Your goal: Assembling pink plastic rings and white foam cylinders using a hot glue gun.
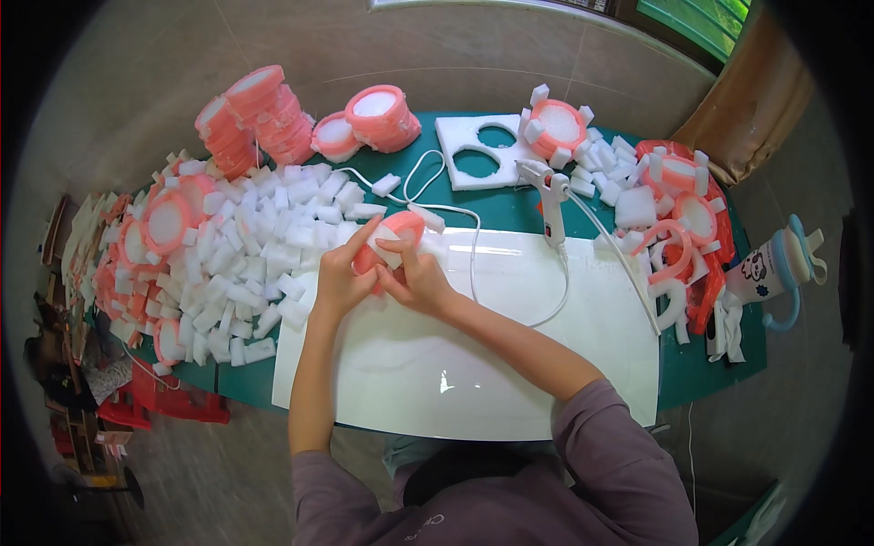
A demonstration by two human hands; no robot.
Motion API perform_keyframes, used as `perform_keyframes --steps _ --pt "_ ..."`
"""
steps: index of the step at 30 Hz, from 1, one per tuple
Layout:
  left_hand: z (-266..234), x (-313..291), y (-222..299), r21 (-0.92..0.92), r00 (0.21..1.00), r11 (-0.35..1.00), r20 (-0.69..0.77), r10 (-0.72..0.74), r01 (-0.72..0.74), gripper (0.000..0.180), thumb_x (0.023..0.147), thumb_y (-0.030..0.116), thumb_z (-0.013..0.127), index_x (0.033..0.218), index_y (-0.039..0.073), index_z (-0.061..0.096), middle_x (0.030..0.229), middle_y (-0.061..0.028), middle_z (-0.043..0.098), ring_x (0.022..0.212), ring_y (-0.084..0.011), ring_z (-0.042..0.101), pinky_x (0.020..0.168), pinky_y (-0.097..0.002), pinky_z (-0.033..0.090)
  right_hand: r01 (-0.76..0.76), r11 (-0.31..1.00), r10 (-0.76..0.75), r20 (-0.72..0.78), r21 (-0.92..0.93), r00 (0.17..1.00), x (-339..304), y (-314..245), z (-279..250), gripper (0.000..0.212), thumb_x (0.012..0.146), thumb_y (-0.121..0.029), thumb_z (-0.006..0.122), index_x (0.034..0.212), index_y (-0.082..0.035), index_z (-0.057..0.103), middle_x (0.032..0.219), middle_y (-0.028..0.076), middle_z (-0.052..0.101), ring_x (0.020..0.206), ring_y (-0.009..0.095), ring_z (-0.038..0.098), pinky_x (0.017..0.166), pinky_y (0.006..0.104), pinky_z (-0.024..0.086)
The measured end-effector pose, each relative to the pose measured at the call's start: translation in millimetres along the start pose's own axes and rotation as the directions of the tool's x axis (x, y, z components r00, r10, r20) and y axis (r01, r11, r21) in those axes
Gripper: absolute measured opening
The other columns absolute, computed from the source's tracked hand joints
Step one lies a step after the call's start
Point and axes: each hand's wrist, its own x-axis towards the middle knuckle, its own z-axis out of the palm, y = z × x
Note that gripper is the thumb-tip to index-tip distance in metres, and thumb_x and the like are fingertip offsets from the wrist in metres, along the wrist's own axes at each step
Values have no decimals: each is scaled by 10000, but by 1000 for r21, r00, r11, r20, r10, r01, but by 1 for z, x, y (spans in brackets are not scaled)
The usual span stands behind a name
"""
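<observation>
Over the white board, my left hand (343, 280) and my right hand (421, 284) are both closed on a pink foam ring (405, 226). My left fingers grip its left side. The right thumb and fingers press at a small white foam block (387, 238) against the ring. Part of the ring is hidden behind my hands. Just beyond it lies another loose white foam block (426, 218). A white hot glue gun (553, 207) stands to the right of my hands, its nozzle pointing left, with a white cord running from its handle.
A large heap of white foam blocks (246, 237) lies to the left, with pink rings (167, 223) among them. Pink discs (273, 114) are stacked behind. A white foam sheet with round holes (446, 150) lies at the back. At the right stands a handled cup (760, 273).
</observation>
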Motion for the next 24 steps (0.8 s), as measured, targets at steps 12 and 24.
perform_keyframes --steps 12,24 --pt "-1 0 -1 5 1000 1000 -4 14 -14 635 582 32 616 1203 122 513 685 -153 579 551 -261 551 549 -296 443 1 1000 -1 8 -26 1000 0 2 1 384 766 -148 589 1101 -95 409 521 74 520 453 266 547 434 337 418" --pt "0 0 -1 8 1000 1000 -14 23 -23 621 588 35 622 1195 112 515 676 -146 581 540 -243 552 532 -288 439 55 997 -54 28 -47 998 1 2 -2 411 770 -80 578 1129 -54 379 525 84 535 459 230 581 448 289 440"
